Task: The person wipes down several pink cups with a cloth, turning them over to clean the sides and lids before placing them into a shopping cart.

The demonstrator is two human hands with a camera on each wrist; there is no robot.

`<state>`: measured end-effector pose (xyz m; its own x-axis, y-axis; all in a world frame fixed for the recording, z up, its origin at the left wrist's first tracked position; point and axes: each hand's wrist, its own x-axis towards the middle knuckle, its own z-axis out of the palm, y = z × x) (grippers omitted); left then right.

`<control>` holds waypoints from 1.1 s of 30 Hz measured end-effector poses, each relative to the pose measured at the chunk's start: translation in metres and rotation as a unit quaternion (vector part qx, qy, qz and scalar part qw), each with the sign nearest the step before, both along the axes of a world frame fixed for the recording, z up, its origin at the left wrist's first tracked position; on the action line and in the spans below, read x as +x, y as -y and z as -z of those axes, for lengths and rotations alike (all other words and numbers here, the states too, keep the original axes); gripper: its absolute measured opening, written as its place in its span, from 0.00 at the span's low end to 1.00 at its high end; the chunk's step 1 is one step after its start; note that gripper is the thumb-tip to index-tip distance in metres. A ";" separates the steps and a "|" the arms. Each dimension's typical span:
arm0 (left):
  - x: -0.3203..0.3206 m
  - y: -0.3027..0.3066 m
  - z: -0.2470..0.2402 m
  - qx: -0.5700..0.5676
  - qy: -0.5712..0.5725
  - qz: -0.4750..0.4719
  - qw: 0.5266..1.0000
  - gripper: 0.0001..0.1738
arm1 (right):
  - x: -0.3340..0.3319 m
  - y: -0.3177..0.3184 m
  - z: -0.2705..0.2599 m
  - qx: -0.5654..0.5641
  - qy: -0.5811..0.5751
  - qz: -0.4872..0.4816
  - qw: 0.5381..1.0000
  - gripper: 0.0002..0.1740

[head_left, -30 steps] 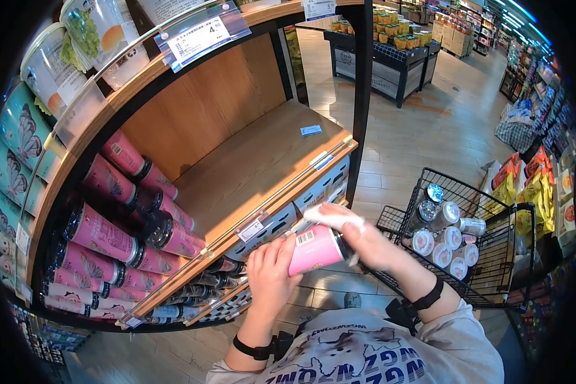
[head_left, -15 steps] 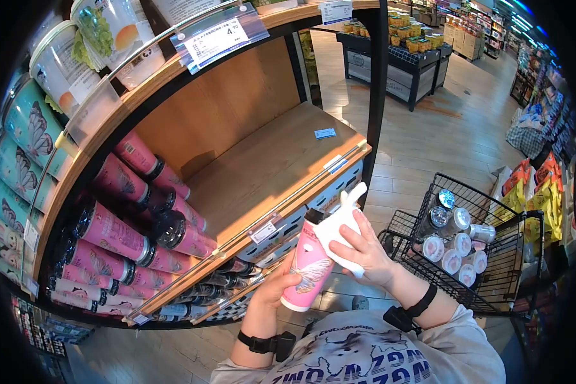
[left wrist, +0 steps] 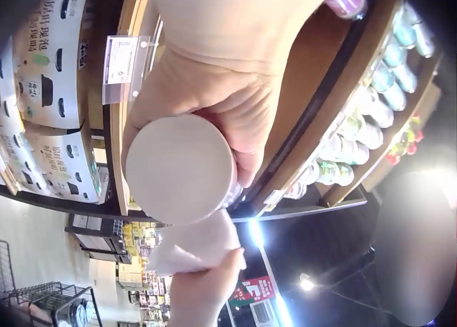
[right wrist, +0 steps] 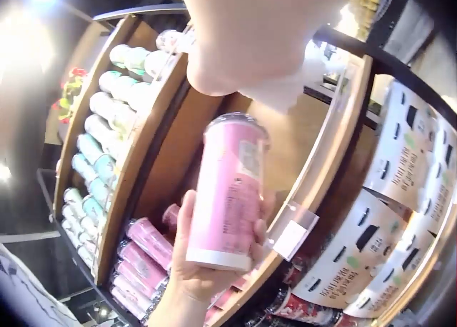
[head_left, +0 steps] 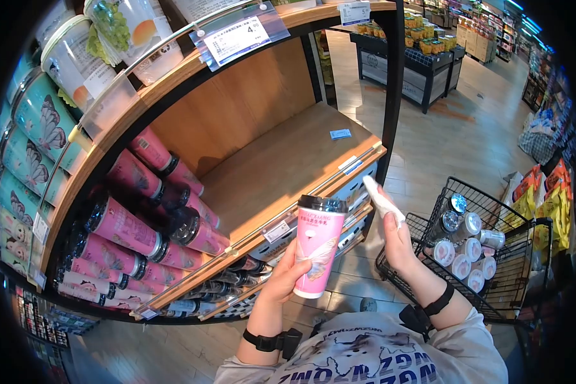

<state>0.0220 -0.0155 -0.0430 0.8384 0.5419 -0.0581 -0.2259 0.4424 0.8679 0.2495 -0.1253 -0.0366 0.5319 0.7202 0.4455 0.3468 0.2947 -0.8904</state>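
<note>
My left hand (head_left: pixel 283 280) grips a pink paper cup (head_left: pixel 316 253) by its lower half, thumb across the butterfly print. The cup stands nearly upright in the air, its black lid (head_left: pixel 323 204) on top. Its plain white base (left wrist: pixel 181 168) faces the left wrist camera. To the right, a short gap from the cup, my right hand (head_left: pixel 399 242) holds a white cloth or tissue (head_left: pixel 384 203) flat along the fingers, with the thumb against it. The right wrist view shows the cup's printed side (right wrist: pixel 227 191) with left-hand fingers around it.
More pink cups (head_left: pixel 125 227) lie stacked on their sides at the left of the wooden shelf (head_left: pixel 281 153), which has a rail along its front edge. Teal cups (head_left: pixel 45 125) stack further left. A black wire cart (head_left: pixel 525 275) holding several lidded containers (head_left: pixel 461 265) stands at right.
The cup has turned from lying tilted to nearly upright in my left hand. My right hand, with the cloth, has moved off the cup to the right.
</note>
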 end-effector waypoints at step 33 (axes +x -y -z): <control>0.001 0.012 0.019 -0.184 0.070 -0.029 0.980 0.41 | -0.067 -0.002 -0.055 -0.096 0.344 -0.144 0.923 0.29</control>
<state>0.0234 -0.0272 -0.0624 0.8201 0.5534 -0.1456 -0.3658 0.7027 0.6102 0.1821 -0.1235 0.0181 -0.0543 0.8884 0.4559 0.7817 0.3220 -0.5342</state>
